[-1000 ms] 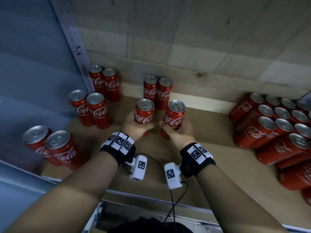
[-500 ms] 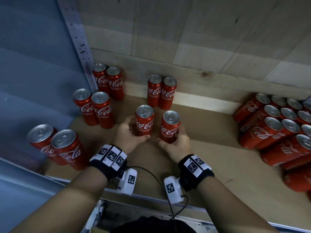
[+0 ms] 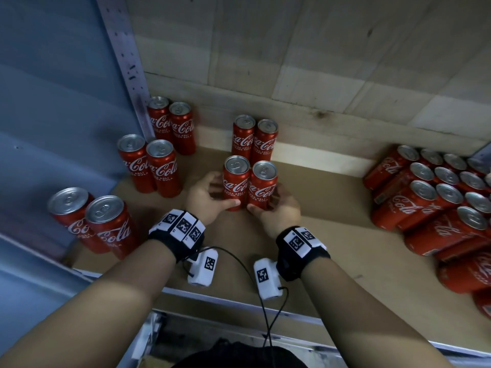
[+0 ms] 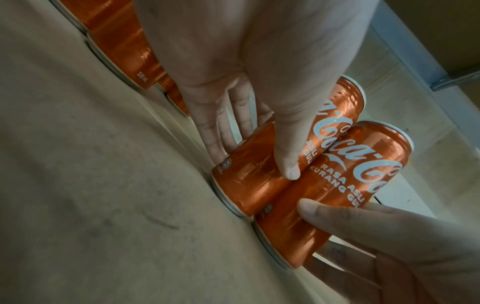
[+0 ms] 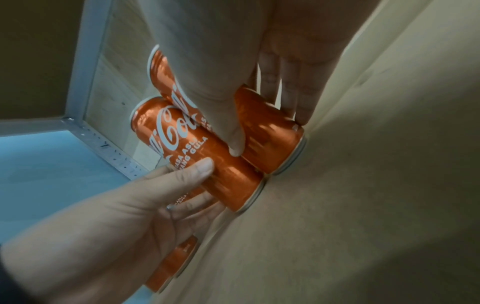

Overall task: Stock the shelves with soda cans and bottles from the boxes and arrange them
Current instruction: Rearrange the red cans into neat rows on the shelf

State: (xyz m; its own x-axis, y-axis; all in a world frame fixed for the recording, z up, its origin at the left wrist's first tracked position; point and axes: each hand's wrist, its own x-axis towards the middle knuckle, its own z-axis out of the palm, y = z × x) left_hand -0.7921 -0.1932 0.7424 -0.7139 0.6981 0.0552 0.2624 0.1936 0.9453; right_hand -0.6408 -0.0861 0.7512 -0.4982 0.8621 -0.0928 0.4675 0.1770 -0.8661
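- I look down at a brown shelf [image 3: 332, 243] with a pale wood-panel back wall [image 3: 292, 62] and a blue side panel [image 3: 53, 102] on the left.
- Along the left, three pairs of cans [image 3: 148, 163] stand upright; a fourth pair [image 3: 255, 139] stands at the back wall.
- My left hand [image 3: 207, 197] clamps around the left can [image 3: 236, 181], and my right hand [image 3: 279, 208] around the right can [image 3: 263, 184].
- A second ago I held both cans raised and apart; now they stand on the shelf, touching, just before the back pair.
- At the right, a packed cluster of cans [image 3: 438, 197] fills the shelf; no boxes show.
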